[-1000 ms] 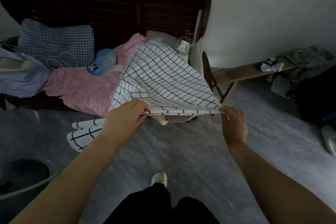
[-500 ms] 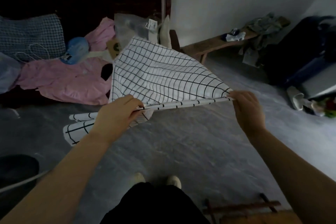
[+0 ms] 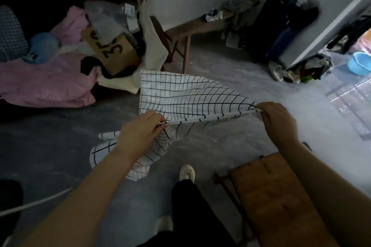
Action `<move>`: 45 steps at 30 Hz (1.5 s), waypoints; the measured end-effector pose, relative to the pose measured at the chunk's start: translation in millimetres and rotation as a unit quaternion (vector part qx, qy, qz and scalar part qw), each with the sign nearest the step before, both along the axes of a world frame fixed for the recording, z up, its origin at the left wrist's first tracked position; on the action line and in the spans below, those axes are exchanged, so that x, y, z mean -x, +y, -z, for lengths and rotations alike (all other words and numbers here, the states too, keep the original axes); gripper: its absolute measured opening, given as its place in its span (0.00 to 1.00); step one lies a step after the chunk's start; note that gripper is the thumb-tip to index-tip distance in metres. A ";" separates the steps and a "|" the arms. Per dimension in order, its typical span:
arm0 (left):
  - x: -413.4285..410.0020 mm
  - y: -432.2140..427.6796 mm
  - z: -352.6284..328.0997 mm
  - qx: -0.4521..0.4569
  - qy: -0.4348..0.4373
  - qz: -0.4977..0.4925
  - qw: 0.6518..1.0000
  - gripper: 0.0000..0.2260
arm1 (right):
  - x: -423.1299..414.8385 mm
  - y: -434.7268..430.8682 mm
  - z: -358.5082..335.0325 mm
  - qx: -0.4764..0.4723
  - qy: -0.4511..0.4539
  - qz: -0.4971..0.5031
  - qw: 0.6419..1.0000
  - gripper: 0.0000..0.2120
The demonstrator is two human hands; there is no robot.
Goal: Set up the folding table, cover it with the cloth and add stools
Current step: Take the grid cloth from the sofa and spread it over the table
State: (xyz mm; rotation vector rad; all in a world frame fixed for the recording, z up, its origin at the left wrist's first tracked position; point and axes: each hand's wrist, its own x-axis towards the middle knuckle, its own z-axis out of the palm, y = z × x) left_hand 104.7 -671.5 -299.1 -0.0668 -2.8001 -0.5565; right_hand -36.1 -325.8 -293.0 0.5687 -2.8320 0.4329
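Observation:
A white cloth with a black grid (image 3: 186,96) is stretched in the air in front of me. My left hand (image 3: 138,133) pinches its near edge at the left, and a loose end hangs down below that hand. My right hand (image 3: 279,120) grips the same edge at the right. A brown wooden table top (image 3: 275,196) with dark legs lies low at my right, partly hidden by my right forearm. No stool is clearly visible.
A dark sofa at the left carries pink fabric (image 3: 46,80), a cardboard box (image 3: 114,52) and a blue round object (image 3: 43,46). A wooden bench (image 3: 192,28) stands by the far wall, a dark suitcase (image 3: 275,26) and a blue basin (image 3: 360,63) at the right. Grey concrete floor lies between.
I have turned to the right, away from the sofa, carrying the cloth with both hands. The wooden table top has come into view at the lower right.

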 end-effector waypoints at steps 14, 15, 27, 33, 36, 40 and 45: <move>-109.8 114.6 -7.4 -0.005 -0.034 0.026 0.999 0.04 | -124.5 126.9 3.2 -0.060 -0.045 0.016 0.997 0.08; -115.5 125.8 -7.6 -0.002 -0.039 0.028 0.999 0.04 | -129.5 139.6 4.3 -0.060 -0.046 0.013 0.997 0.08; -162.3 269.6 -21.2 0.020 -0.064 -0.014 0.998 0.04 | -201.8 287.7 19.9 0.009 -0.034 0.012 0.999 0.07; -162.4 307.1 -34.4 0.027 -0.053 -0.017 0.998 0.02 | -218.0 317.4 38.9 0.022 -0.096 0.074 0.992 0.02; -154.0 312.7 -35.2 0.033 -0.041 -0.006 0.999 0.02 | -218.7 323.8 55.1 0.019 -0.149 0.115 0.982 0.05; -133.5 307.7 -34.3 0.043 -0.045 -0.014 0.998 0.02 | -214.2 330.4 67.2 -0.046 -0.177 0.122 0.976 0.07; -95.1 290.3 -32.6 0.046 -0.045 -0.022 0.998 0.02 | -171.0 327.0 71.9 -0.059 -0.145 0.108 0.982 0.07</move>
